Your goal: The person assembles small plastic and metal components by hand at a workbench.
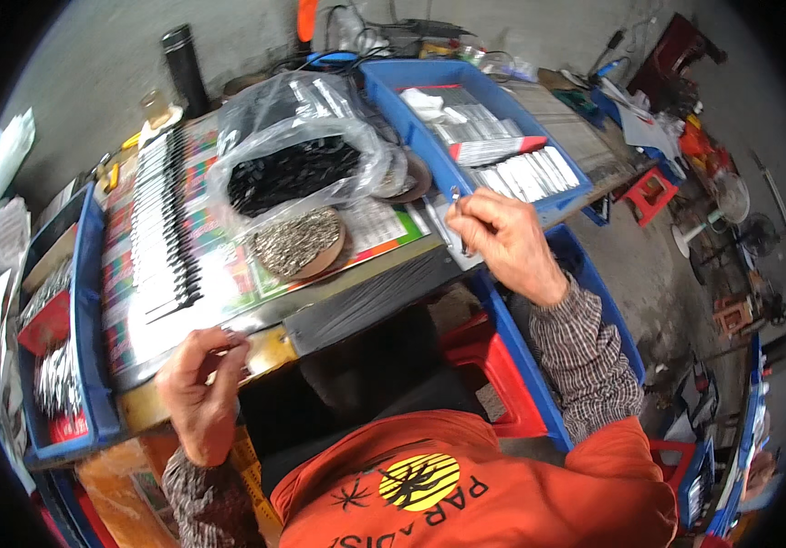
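My left hand (199, 393) is over the table's front edge at the left, thumb and fingers pinched together. Whatever is between them is too small to make out. At the right, my right hand (510, 242) pinches a small shiny metal piece (455, 194), whose kind I cannot tell, beside the blue tray. Between my hands, a heap of small metal parts (293, 242) lies on a round brown board. Behind it is a clear plastic bag (274, 105) full of black pieces (297, 173). A long row of thin metal pieces with black ends (174, 219) lies to the left.
A blue tray (429, 137) with white and silver packets stands at the back right. Another blue bin (92, 320) holding metal parts sits at the far left. A black cylinder (185, 73) stands behind. Below are a red stool (503, 393) and a blue crate (626, 338).
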Action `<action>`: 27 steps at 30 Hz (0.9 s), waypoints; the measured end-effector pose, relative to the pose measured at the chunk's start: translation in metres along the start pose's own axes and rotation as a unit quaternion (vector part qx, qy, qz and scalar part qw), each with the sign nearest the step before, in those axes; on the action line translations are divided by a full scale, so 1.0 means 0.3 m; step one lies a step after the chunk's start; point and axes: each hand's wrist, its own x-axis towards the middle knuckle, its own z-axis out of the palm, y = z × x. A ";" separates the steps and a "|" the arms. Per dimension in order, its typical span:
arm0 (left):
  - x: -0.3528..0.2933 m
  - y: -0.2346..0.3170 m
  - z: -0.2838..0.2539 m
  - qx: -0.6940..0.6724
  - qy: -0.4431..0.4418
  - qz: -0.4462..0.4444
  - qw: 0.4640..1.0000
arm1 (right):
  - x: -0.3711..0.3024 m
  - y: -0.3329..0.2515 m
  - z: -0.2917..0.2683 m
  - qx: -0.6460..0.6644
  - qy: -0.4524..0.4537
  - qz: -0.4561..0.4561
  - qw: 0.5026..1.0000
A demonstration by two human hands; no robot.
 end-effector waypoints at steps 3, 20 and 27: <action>-0.011 0.006 0.049 -0.071 -0.050 -0.041 0.995 | -0.039 -0.054 0.087 0.114 -0.086 0.007 0.990; -0.074 -0.062 0.161 -0.308 -0.113 -0.116 0.937 | -0.157 -0.223 0.340 0.322 -0.220 0.074 0.918; -0.088 -0.078 0.170 -0.332 -0.101 -0.116 0.931 | -0.179 -0.228 0.369 0.332 -0.193 0.065 0.921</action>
